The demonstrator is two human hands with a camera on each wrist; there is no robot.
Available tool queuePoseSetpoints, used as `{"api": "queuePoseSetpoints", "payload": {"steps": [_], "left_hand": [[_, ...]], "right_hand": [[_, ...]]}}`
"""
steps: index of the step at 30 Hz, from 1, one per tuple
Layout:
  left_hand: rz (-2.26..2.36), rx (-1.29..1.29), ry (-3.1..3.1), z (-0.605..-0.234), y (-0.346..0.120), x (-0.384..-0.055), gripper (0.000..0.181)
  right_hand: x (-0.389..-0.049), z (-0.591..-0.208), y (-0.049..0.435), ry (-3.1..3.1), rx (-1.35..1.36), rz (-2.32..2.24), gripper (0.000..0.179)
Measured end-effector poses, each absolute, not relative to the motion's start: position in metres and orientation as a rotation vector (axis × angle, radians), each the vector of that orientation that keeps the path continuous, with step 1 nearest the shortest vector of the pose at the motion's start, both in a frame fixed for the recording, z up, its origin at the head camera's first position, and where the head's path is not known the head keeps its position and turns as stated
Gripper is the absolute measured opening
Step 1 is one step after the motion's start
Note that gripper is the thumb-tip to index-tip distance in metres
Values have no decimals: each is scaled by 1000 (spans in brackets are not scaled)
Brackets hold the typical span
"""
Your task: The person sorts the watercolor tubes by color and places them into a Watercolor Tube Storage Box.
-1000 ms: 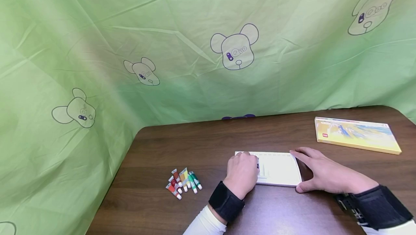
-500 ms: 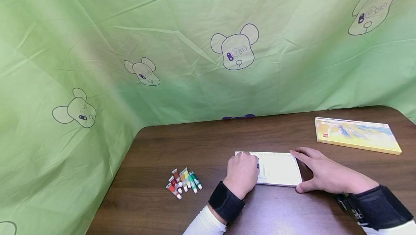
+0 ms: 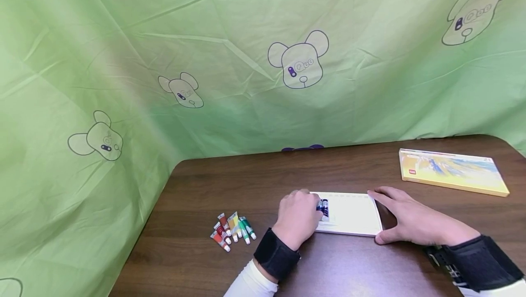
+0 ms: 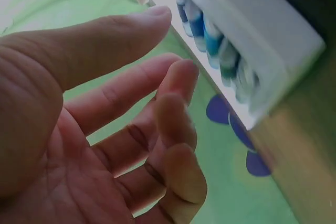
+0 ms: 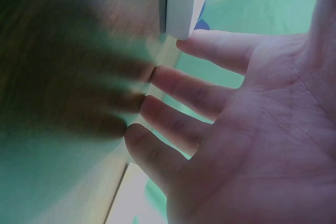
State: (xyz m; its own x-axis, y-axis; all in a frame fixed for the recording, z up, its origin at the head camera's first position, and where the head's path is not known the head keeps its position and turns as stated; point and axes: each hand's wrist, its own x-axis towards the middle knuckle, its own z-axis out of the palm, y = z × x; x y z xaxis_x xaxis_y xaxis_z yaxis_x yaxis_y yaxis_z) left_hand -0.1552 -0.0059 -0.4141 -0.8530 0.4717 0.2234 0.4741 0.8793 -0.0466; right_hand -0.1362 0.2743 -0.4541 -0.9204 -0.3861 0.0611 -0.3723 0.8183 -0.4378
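Note:
A white tray [image 3: 355, 214] lies on the table between my hands. Dark blue paint tubes [image 3: 325, 209] show in its left part beside my left hand [image 3: 297, 217], which covers that end. From the left wrist view, a row of blue and green tubes [image 4: 212, 40] sits in the tray, and my loosely bent fingers are apart from it with nothing between them and the thumb. At the tray's right end, my right hand [image 3: 407, 217] is spread, thumb by the near corner and index finger by the far one. The right wrist view shows straight fingers, the index fingertip touching the tray's corner.
A small pile of red, yellow and green paint tubes [image 3: 232, 230] lies left of my left hand. At the back right is a flat yellow box [image 3: 454, 172]. Green cloth [image 3: 234, 119] hangs behind the brown table [image 3: 246, 178].
My left hand has shifted slightly left over the tray, uncovering more of the dark blue tubes. My right hand and the tray have stayed in place.

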Motion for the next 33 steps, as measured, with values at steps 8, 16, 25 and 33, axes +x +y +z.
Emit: {"api": "queuePoseSetpoints", "payload": {"steps": [8,16,25,33], "left_hand": [[-170,-766,-2865,-411,-48,-164,17],[-285,-969,-2930,-405,-111,-177,19],[-326,-880,-2935,-408,-170,-173,15],[-351,-871,-3004,-411,-179,-173,17]], "right_hand": [[-136,-455,275,2956,-615,-715,108],[-135,-455,276,2974,-611,-694,107],[-137,-453,273,2952,-612,-710,108],[-136,-452,273,2945,-602,-719,108]]}}
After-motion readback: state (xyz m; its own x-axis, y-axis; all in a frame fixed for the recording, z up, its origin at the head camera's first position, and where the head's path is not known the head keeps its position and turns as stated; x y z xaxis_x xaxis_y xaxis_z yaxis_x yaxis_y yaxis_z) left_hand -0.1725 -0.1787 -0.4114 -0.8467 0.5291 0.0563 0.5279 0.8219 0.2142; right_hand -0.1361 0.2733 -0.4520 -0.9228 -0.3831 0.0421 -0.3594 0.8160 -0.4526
